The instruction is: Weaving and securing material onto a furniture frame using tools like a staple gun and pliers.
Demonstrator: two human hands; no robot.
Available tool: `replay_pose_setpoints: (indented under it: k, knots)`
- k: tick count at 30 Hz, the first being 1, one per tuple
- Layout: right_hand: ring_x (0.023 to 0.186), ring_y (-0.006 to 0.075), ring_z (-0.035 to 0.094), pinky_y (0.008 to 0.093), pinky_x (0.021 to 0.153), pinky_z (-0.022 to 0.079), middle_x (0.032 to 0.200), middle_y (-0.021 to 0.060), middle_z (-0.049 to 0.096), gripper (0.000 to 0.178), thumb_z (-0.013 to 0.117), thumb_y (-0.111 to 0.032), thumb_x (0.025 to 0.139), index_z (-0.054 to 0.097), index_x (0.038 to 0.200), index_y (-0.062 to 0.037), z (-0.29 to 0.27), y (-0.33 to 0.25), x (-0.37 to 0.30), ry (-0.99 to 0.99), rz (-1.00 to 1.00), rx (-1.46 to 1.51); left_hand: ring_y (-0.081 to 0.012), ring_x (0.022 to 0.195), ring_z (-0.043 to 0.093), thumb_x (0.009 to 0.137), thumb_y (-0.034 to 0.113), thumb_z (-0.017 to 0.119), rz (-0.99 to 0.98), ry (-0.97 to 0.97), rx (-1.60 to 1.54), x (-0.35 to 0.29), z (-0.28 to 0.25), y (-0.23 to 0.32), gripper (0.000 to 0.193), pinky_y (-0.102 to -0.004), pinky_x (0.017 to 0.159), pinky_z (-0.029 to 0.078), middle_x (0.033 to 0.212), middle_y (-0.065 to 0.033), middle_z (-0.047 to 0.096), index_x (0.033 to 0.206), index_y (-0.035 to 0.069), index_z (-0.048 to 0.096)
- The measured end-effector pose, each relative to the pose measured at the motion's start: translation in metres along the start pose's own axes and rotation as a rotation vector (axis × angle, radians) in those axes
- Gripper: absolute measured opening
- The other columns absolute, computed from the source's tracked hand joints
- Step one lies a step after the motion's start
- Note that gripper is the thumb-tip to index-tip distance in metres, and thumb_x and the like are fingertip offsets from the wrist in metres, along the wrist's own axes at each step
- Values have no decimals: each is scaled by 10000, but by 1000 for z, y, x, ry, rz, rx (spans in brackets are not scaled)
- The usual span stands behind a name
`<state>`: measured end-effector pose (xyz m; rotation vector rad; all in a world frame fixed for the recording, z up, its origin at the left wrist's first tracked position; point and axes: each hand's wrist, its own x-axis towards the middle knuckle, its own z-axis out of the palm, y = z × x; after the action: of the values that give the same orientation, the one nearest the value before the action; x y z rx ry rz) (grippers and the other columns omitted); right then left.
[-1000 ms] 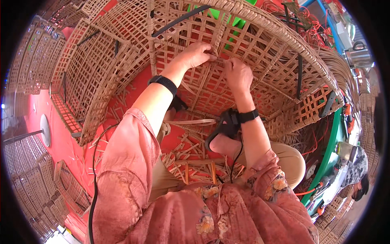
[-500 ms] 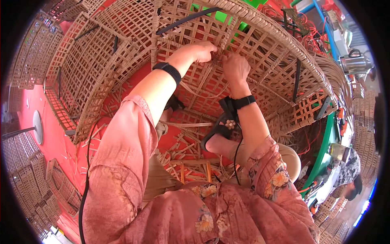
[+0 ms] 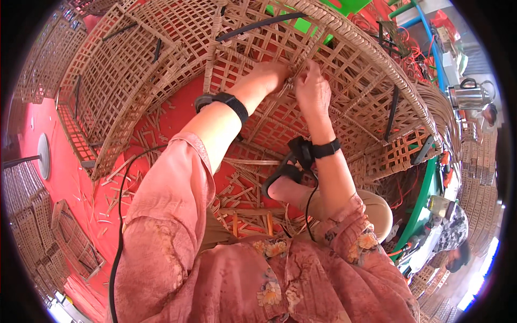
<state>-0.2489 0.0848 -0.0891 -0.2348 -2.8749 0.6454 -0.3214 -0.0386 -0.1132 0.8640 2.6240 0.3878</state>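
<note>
Before me stands a large curved basket panel (image 3: 350,70) of open brown wicker lattice with a thick wrapped rim. My left hand (image 3: 271,75) is closed at a wrapped rib in the middle of the panel; its fingertips are turned away, hiding what they grip. Just right of that rib, my right hand (image 3: 313,91) has its fingers bent in a pinch, and whatever lies between them is too small to make out. A black strap (image 3: 264,26) crosses the lattice above my hands, and another strap (image 3: 392,113) hangs at the right.
A second wicker basket (image 3: 121,64) stands at the left. Cut wicker scraps (image 3: 242,196) litter the red floor around my feet. Long strands (image 3: 444,116) lie bundled at the right, near a green edge (image 3: 420,207) and a metal kettle (image 3: 471,96). Another person (image 3: 455,237) sits at the far right.
My left hand has moved slightly down, its fingers turned further from view. My right hand's fingers have lifted a little beside the rib. The whole view has shifted slightly.
</note>
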Motion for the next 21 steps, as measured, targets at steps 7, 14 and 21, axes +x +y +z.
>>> replay_pose_setpoints:
  k: [7,14,21]
  knots:
    - [772,406,638,505,777,443,781,240,649,399,584,-151,794,420,1119,13,32,-1,-7,-47,-10,-153,-329,933,651,850,144,496,-1,370,-62,-7,39,-4,208,-446,753,521,962,-160,666,858,40,677]
    - [798,344,649,485,810,401,752,186,659,336,612,-101,775,456,1055,-3,38,-6,-13,-14,-6,-248,-350,899,657,854,142,496,-3,517,-97,-14,44,-1,210,-456,727,526,940,-163,666,837,43,681]
    - [782,354,642,475,839,384,768,180,662,295,621,-132,801,499,1046,-21,46,8,-8,86,-21,-21,-340,922,658,843,132,531,-79,212,-24,-7,20,7,193,-443,758,530,961,-176,675,862,13,682]
